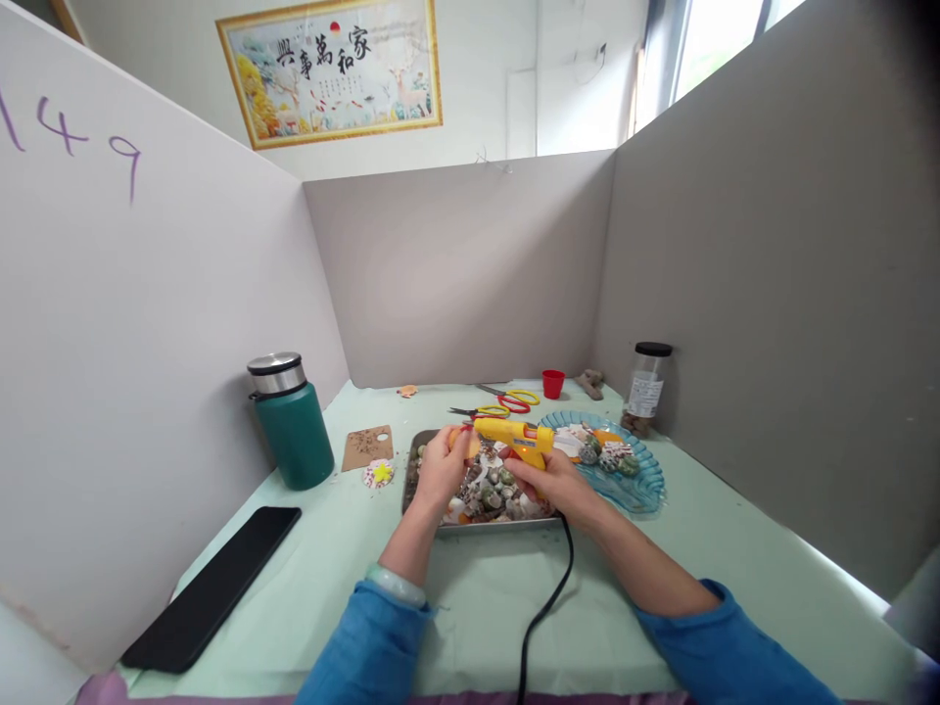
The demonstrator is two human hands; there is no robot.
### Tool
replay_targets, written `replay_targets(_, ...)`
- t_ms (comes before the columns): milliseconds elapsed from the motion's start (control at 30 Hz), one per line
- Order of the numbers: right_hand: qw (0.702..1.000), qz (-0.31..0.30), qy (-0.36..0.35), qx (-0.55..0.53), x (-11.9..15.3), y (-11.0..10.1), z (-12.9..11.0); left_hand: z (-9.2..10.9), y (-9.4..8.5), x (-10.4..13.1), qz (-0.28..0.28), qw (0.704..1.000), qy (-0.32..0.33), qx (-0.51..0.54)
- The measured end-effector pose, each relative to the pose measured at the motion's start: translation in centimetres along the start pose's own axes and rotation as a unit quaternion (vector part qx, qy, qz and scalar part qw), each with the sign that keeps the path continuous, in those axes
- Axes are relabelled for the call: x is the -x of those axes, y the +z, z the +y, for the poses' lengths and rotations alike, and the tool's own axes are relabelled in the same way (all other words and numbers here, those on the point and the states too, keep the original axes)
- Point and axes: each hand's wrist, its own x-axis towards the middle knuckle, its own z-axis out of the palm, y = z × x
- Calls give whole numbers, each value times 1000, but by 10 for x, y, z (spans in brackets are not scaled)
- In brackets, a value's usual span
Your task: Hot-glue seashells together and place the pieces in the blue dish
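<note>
A yellow hot glue gun (506, 432) is gripped in my right hand (556, 483), its nozzle pointing left. My left hand (439, 468) pinches a small orange shell (470, 446) close to that nozzle; the fingers hide part of it. Whether nozzle and shell touch, I cannot tell. Under both hands is a metal tray (499, 527) of mixed shells (495, 492). The glue gun's black cord (547, 612) runs down toward the front edge of the table.
Scissors (514, 399) lie behind the tray, near a red cup (553, 383). On the right are a blue plate (652, 482) of shells and a black-lidded jar (646, 390). Leftward stand a green bottle (294, 431), cardboard (367, 447), a decorated disc (379, 474) and a black slab (212, 587).
</note>
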Motion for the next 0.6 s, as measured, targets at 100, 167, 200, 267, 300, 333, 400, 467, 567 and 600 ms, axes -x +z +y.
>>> replay_targets(100,1000,5,3,3,0,0,1,2,1,1,-12,1000,8,10)
replay_targets(167,1000,10,2,9,0,0,0,3,1,2,-17,1000,4,20)
replay_targets(200,1000,12,2,10,0,-1,-1,3,1,1,-18,1000,1,25)
replay_targets(267,1000,17,5,10,1,-1,-3,2,0,1,-16,999,-4,30)
replay_targets(300,1000,21,7,9,1,-1,-4,1,0,1,-14,999,-5,30)
replay_targets(333,1000,25,8,7,1,0,-4,1,0,0,-13,1000,-6,27)
replay_targets(400,1000,26,7,4,1,0,-5,1,1,1,-10,1000,-5,19)
replay_targets(467,1000,17,4,5,2,1,-5,3,2,2,-9,1000,-3,10)
replay_targets(567,1000,10,3,6,2,2,-4,6,4,4,-15,1000,5,7)
replay_targets(600,1000,12,4,7,2,2,-4,6,4,5,-20,1000,6,8)
